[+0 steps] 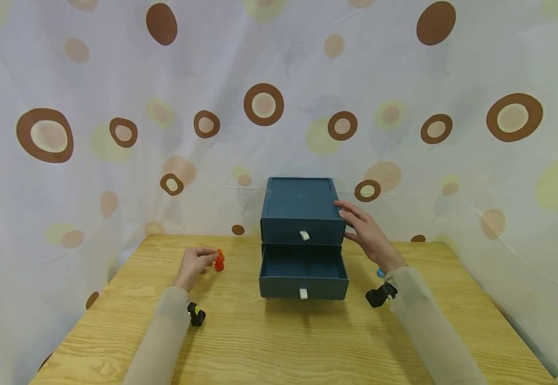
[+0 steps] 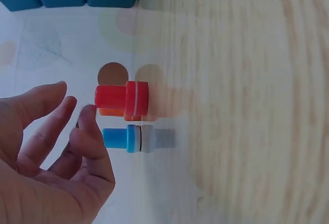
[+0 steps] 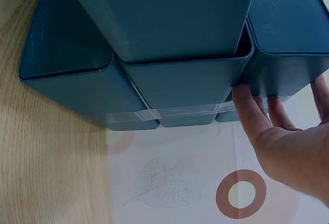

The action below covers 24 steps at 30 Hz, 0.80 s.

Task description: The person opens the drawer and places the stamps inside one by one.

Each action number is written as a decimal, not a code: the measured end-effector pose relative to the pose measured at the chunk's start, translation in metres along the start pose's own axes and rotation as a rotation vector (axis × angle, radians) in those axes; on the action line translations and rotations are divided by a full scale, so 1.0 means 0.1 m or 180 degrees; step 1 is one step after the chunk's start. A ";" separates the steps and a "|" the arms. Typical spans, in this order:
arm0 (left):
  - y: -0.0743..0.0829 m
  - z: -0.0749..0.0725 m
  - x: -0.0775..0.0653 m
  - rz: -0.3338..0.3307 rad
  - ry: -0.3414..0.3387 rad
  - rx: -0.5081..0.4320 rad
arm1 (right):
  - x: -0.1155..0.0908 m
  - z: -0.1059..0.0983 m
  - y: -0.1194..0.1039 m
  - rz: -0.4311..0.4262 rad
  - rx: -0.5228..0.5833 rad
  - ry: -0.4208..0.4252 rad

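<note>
My left hand (image 1: pixel 194 266), its fingers loosely bent, is beside a small red stamp-like piece (image 2: pixel 121 98) standing on the table. Nothing shows in its grasp; I cannot tell whether a fingertip touches the piece. An orange piece (image 1: pixel 220 253) stands just behind the red one. A blue piece of similar shape (image 2: pixel 117 138) shows near the fingers in the left wrist view. My right hand (image 1: pixel 366 235) rests with spread fingers against the upper right side of a dark blue drawer cabinet (image 1: pixel 300 199). Its middle drawer (image 3: pixel 169 16) is pulled out; the top one is closed.
Another blue item (image 1: pixel 380 272) is partly hidden by my right wrist. Clear tape (image 3: pixel 180 112) runs across the cabinet's side. The wooden table (image 1: pixel 279 347) meets a patterned cloth (image 1: pixel 288 149) behind the cabinet. White tabs mark the drawer fronts.
</note>
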State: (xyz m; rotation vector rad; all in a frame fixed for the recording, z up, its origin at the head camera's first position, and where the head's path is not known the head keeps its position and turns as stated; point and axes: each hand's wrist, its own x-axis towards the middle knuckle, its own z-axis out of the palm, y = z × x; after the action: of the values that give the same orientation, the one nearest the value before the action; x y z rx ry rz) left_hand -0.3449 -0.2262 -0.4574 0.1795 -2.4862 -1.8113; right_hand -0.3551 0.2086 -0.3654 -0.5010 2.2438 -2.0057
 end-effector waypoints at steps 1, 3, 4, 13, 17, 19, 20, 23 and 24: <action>-0.01 0.01 0.01 -0.0015 0.0015 -0.0015 | 0.00 0.00 0.00 0.0000 0.0000 0.0002; -0.04 0.03 0.03 -0.0019 0.0007 -0.0035 | 0.00 0.00 0.00 0.0005 -0.0002 0.0002; -0.05 0.04 0.04 -0.0025 -0.0008 -0.0045 | -0.01 0.00 0.00 0.0005 -0.0004 -0.0002; -0.10 0.06 0.12 -0.0169 -0.0160 -0.0134 | 0.00 0.00 0.00 0.0003 0.0001 -0.0005; -0.11 0.06 0.14 -0.0241 -0.0229 -0.0169 | -0.01 -0.01 0.01 0.0016 -0.0001 -0.0003; -0.11 0.06 0.14 -0.0251 -0.0256 -0.0134 | -0.01 -0.01 0.01 0.0016 -0.0002 -0.0001; -0.11 0.06 0.13 -0.0260 -0.0271 -0.0127 | -0.01 -0.01 0.01 0.0016 -0.0001 -0.0003; -0.10 0.06 0.13 -0.0283 -0.0318 -0.0101 | 0.00 -0.01 0.01 0.0012 0.0008 -0.0002; -0.10 0.06 0.12 -0.0280 -0.0334 -0.0081 | 0.00 -0.01 0.01 0.0008 0.0010 -0.0001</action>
State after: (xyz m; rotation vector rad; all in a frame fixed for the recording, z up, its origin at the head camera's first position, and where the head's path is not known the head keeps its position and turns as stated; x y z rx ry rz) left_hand -0.3573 -0.2248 -0.4694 0.2006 -2.5621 -1.9338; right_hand -0.3556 0.2099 -0.3660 -0.4979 2.2395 -2.0076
